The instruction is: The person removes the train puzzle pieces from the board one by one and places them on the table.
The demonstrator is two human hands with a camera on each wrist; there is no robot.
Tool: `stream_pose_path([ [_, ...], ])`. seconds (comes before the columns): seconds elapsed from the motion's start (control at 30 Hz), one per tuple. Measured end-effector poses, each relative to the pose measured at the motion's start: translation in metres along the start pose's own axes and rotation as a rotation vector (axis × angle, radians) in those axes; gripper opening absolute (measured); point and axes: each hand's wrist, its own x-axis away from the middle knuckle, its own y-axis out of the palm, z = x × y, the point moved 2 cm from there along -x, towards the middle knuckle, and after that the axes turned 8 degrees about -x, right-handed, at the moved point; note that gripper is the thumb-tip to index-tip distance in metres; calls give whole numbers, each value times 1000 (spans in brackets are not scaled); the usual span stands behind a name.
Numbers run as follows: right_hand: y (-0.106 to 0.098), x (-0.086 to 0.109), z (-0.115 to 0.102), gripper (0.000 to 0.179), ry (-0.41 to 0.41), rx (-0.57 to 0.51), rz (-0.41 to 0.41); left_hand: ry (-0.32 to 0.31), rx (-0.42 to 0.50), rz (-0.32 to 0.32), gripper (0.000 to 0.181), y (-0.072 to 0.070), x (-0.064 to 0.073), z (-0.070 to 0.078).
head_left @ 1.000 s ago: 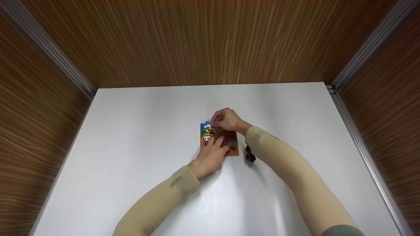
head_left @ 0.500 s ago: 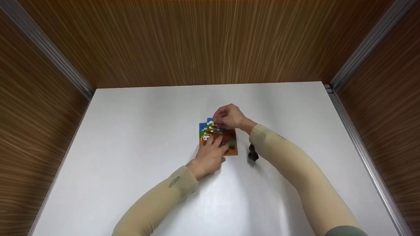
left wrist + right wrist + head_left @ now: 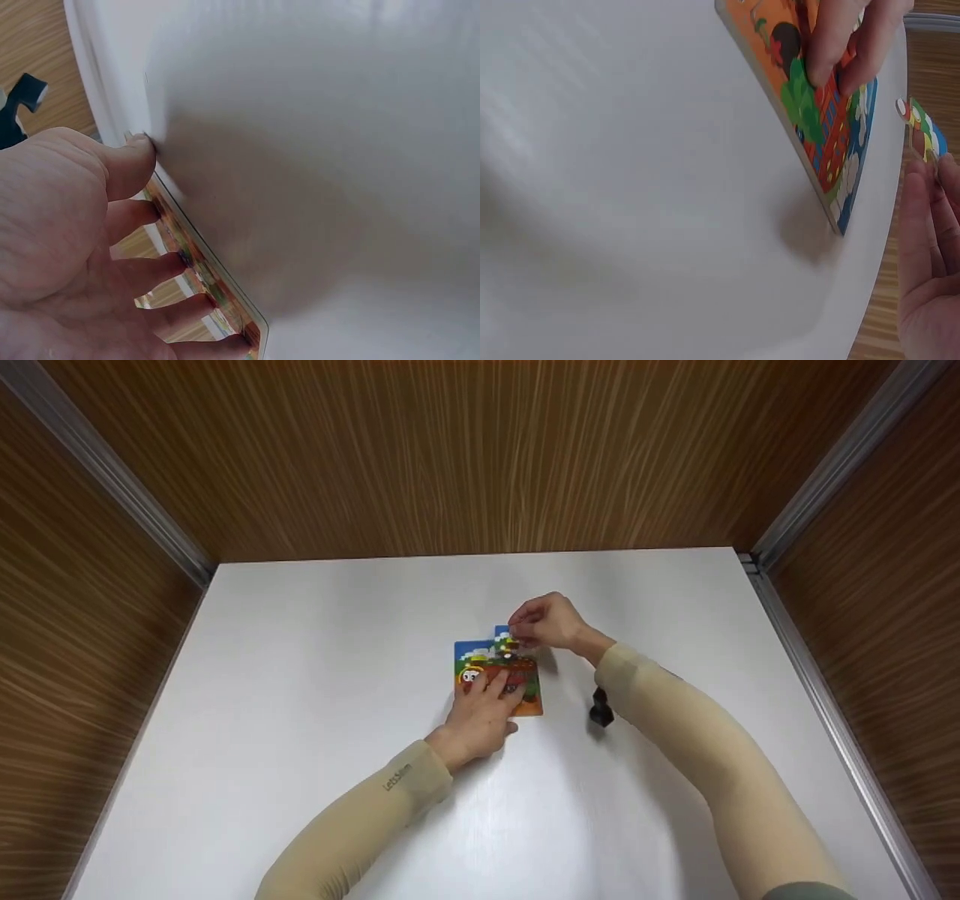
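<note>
A flat, colourful jigsaw puzzle (image 3: 466,651) lies on the white table, its picture showing blue sky, white clouds and a red train-like figure with a face. My left hand (image 3: 477,718) rests on it with fingers spread, covering its lower middle. In the left wrist view, the fingertips (image 3: 201,301) press on the board near its edge and the thumb lies beside it. My right hand (image 3: 551,622) pinches a small puzzle piece (image 3: 928,133) between thumb and fingers. The piece is blue, white, green and yellow, and overlaps the puzzle's top edge in the head view.
The white table (image 3: 322,675) surrounds the puzzle. Wood-grain panels (image 3: 480,457) rise at the back and both sides, with metal rails (image 3: 832,697) along the corners. A small black device (image 3: 601,711) hangs under my right forearm.
My right hand has moved right and slightly away from me with the puzzle piece, uncovering more of the puzzle's top. My left hand has stayed on the board.
</note>
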Motion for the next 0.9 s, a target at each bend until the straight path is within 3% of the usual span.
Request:
stream_pose_path([
  [0.43,-43,14,17,18,-24,-27,86,1,-6,5,68,1,1,-1],
  [0.9,-68,26,53,19,118,5,132,-16,16,-13,69,1,3,-1],
])
